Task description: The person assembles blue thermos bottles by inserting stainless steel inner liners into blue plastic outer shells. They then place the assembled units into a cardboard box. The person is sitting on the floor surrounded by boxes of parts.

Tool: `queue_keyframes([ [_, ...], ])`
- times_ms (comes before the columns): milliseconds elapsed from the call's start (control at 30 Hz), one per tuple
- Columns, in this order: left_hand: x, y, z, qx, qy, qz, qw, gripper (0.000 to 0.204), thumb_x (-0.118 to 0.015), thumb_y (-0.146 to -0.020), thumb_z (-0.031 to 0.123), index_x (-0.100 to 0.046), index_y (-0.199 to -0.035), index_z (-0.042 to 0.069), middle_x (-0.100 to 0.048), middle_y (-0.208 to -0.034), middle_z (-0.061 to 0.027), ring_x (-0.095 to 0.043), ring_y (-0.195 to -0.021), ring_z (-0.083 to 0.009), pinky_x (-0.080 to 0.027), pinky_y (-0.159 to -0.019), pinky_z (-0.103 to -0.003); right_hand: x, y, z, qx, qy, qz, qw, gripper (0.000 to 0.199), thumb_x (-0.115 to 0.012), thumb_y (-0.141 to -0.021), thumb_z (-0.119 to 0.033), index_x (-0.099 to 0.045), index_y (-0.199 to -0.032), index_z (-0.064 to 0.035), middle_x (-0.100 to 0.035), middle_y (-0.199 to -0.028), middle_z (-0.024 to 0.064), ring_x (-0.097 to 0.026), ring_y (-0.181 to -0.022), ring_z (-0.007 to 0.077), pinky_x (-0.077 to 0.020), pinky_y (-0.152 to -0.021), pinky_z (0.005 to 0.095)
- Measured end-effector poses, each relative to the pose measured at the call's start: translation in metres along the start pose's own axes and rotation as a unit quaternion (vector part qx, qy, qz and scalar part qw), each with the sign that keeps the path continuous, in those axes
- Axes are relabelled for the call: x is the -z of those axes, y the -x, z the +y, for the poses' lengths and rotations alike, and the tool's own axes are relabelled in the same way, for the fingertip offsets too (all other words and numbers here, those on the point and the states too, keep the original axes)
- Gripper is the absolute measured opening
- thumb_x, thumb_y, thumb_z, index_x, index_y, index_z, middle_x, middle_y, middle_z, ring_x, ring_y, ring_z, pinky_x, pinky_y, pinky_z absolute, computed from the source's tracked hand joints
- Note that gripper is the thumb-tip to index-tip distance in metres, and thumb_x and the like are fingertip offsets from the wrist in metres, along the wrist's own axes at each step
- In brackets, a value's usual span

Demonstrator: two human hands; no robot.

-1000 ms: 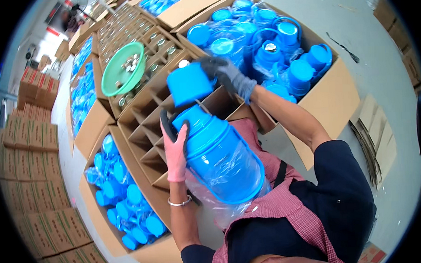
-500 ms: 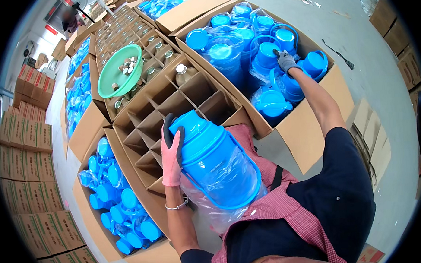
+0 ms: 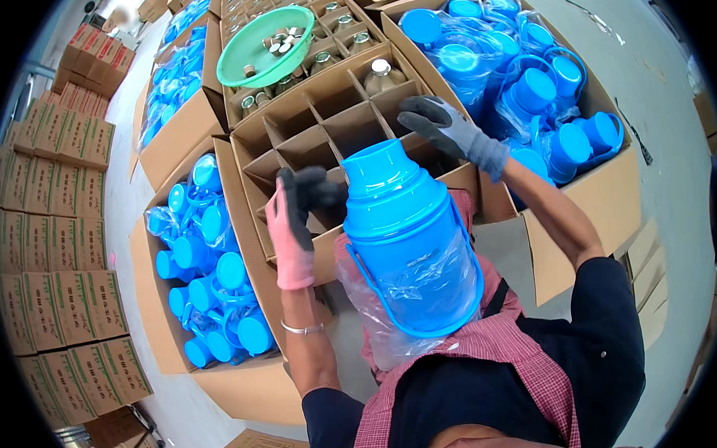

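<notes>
A large blue plastic thermos jug (image 3: 402, 230) with a bail handle leans upright against my apron, its lower part wrapped in clear film. Just left of its neck is my left hand (image 3: 295, 226) in a pink and black glove, apart from the jug, its fingers blurred but stretched out. My right hand (image 3: 450, 134), gloved in grey and black, hovers with fingers spread over the right side of a divided carton (image 3: 343, 134). Nothing is in either hand. One bottle with a white top (image 3: 381, 73) stands in a back cell of that carton; several other cells hold nothing.
A green basin (image 3: 250, 62) with small caps sits on more divided cartons of bottles. Blue jugs fill an open carton (image 3: 578, 189) at right. Smaller blue pieces fill a carton (image 3: 164, 302) at left. Stacked boxes (image 3: 51, 235) line the far left.
My right hand has left the blue jugs in the right carton and come left over the divided carton. My left hand has let go of the jug's neck. The view has shifted.
</notes>
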State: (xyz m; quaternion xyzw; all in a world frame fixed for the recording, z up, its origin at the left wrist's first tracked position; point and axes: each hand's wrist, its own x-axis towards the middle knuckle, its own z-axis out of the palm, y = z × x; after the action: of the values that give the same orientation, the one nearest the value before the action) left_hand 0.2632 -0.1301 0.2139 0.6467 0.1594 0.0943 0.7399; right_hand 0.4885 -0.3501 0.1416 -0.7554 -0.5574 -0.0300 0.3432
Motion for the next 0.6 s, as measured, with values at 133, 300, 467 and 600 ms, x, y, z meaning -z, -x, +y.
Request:
queue_keyframes([
  [133,-0.026,-0.003,-0.014,-0.049,-0.149,0.037,0.987,0.048,-0.04,-0.1,0.035,-0.055,-0.122,-0.004,-0.061,-0.116,-0.0144,-0.051,-0.117,-0.0211,-0.035,-0.103,-0.031,-0.015,-0.045,-0.097,0.034,-0.246,0.025,0.968,0.05,-0.067,-0.084,-0.027,-0.052,-0.123,0.0,-0.054,-0.12,0.0199,-0.051,-0.115,0.0318,-0.0405,-0.099,0.0378],
  [300,0.0,-0.009,-0.011,-0.111,0.001,0.029,0.993,0.041,-0.046,-0.099,0.03,-0.055,-0.119,-0.004,-0.062,-0.112,-0.0147,-0.059,-0.105,-0.0222,-0.046,-0.09,-0.03,-0.013,-0.011,0.002,-0.059,-0.169,0.016,0.984,0.047,-0.068,-0.083,-0.018,-0.053,-0.125,-0.0039,-0.055,-0.118,0.021,-0.056,-0.108,0.0307,-0.0448,-0.092,0.0403],
  [467,-0.023,-0.004,-0.003,-0.064,-0.144,0.044,0.986,0.04,-0.041,-0.1,0.027,-0.053,-0.123,-0.003,-0.061,-0.111,-0.0165,-0.057,-0.107,-0.0233,-0.043,-0.095,-0.031,-0.023,-0.024,-0.022,-0.145,-0.356,0.006,0.923,0.056,-0.072,-0.08,-0.031,-0.054,-0.122,0.0,-0.056,-0.117,0.0181,-0.054,-0.109,0.0205,-0.0451,-0.091,0.0352],
  [600,-0.024,-0.016,0.004,-0.194,-0.131,0.074,0.969,0.038,-0.039,-0.099,0.022,-0.052,-0.122,-0.006,-0.058,-0.113,-0.0162,-0.055,-0.11,-0.0274,-0.042,-0.097,-0.033,-0.015,-0.037,-0.043,-0.135,-0.304,0.012,0.943,0.052,-0.071,-0.081,-0.031,-0.055,-0.12,-0.0003,-0.056,-0.115,0.0194,-0.055,-0.108,0.0257,-0.0446,-0.092,0.0377],
])
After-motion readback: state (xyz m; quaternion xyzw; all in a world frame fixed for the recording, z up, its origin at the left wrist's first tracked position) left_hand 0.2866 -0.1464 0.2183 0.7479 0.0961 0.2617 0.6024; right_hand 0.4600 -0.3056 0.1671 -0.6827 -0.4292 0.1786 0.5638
